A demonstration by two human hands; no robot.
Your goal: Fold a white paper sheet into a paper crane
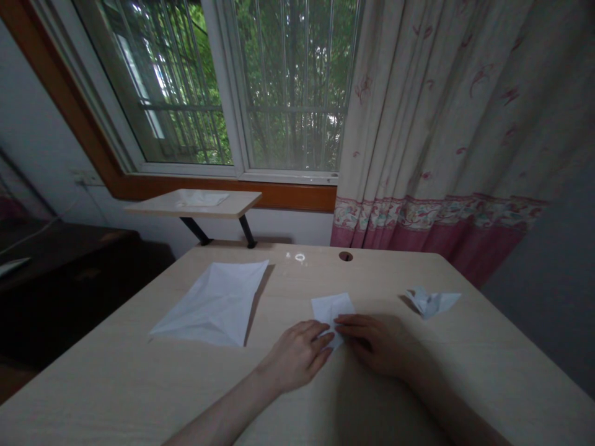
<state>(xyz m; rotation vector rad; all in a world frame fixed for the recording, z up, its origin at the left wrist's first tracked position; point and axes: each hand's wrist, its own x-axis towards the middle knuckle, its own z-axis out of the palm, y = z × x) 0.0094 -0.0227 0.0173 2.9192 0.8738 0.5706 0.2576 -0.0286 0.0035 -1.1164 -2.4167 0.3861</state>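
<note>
At the upper left of the frame, we see a raised shelf (pixel 251 201) with a white paper (pixel 207 199) lying on it, so this paper is off the worktop (pixel 186 396). Below, at centre left, a creased paper sheet (pixel 214 303) lies spread out, probably put aside to leave room for the arms.

At the lower centre, our left hand (pixel 295 356) rests its fingers on the small folded paper (pixel 332 305), near its left side. Our right hand (pixel 376 344) brings its fingertips to the right side, close to the left ones. Both hands are narrow, and seem to press the paper flat and steady between them; we cannot tell if the thumbs pinch it. At the right, a folded paper figure (pixel 432 302) sits apart, where the right hand does not touch it.
</note>
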